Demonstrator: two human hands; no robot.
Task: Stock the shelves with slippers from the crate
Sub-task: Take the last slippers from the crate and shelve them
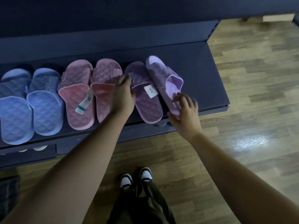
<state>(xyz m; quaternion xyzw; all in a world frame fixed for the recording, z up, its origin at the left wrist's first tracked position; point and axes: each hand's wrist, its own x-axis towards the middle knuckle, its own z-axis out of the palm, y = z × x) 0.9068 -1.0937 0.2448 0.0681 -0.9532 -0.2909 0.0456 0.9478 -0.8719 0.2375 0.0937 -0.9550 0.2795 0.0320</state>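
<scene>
Now the right hand (186,113), fingers spread, touches the heel of the tilted purple slipper (163,78), likely to lay it flat beside its mate on the shelf (202,70). The left hand (123,94) lies curled at the strap of the flat purple slipper (148,105), probably steadying it; can't tell if it pinches. Pink pair (80,97) and blue pair (45,110) already lined up to the left

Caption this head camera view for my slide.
Left hand and right hand place purple slippers beside pink slippers and blue slippers on the shelf.
</scene>
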